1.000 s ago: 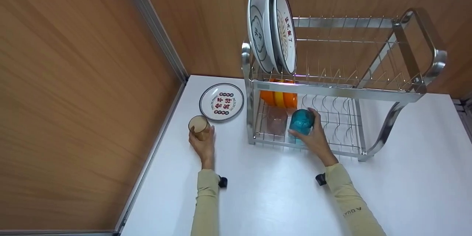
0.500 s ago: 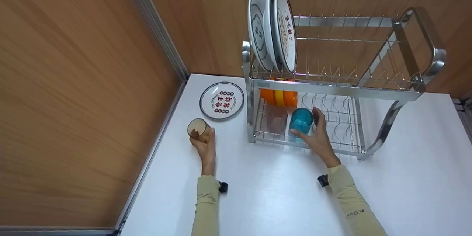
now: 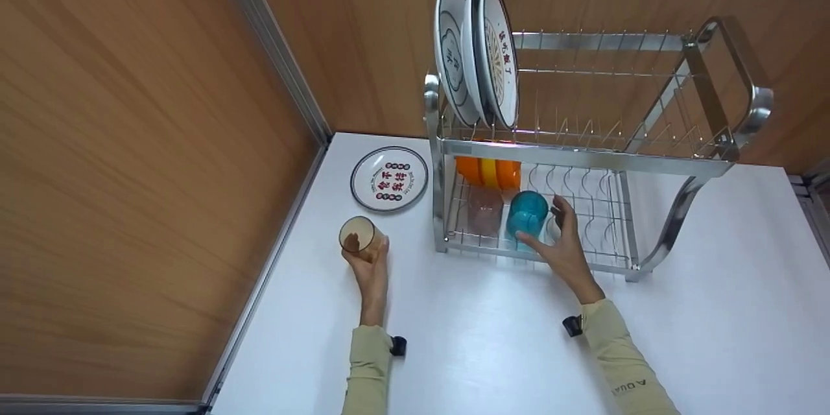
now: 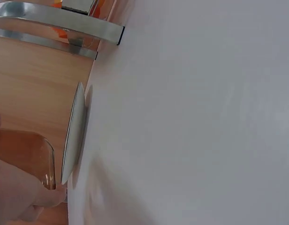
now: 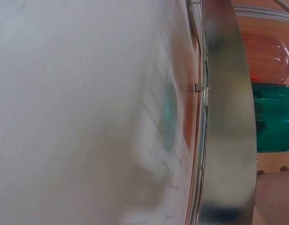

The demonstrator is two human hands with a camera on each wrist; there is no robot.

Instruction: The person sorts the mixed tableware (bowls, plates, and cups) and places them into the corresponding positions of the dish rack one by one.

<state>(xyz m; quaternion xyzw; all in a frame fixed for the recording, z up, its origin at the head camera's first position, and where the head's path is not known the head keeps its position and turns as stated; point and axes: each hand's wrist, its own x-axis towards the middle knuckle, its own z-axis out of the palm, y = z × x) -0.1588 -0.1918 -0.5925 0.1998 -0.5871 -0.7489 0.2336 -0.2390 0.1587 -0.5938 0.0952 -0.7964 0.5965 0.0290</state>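
Note:
My left hand (image 3: 371, 275) grips an amber glass (image 3: 358, 235), its mouth facing up towards the head camera, in front of a small white plate (image 3: 389, 179) with red characters. The left wrist view catches the same amber glass (image 4: 27, 152) between fingers at the lower left. A teal glass (image 3: 527, 213) stands upside down on the lower tier of the dish rack (image 3: 583, 154). Around its right side my right hand (image 3: 565, 253) is spread, fingertips apart from the glass and thumb overlapping its lower front. The teal glass (image 5: 276, 117) also shows behind the rack's rail in the right wrist view.
A pinkish clear glass (image 3: 485, 211) stands left of the teal one, with orange and yellow cups (image 3: 487, 173) behind. Several plates (image 3: 499, 55) lean upright in the upper tier at the left. Wood-grain panels (image 3: 162, 175) bound the white table (image 3: 467, 337).
My right fingers have come off the teal glass, the hand drawing back slightly to the right. The left hand has brought the amber glass away from the plate, a little nearer and rightward.

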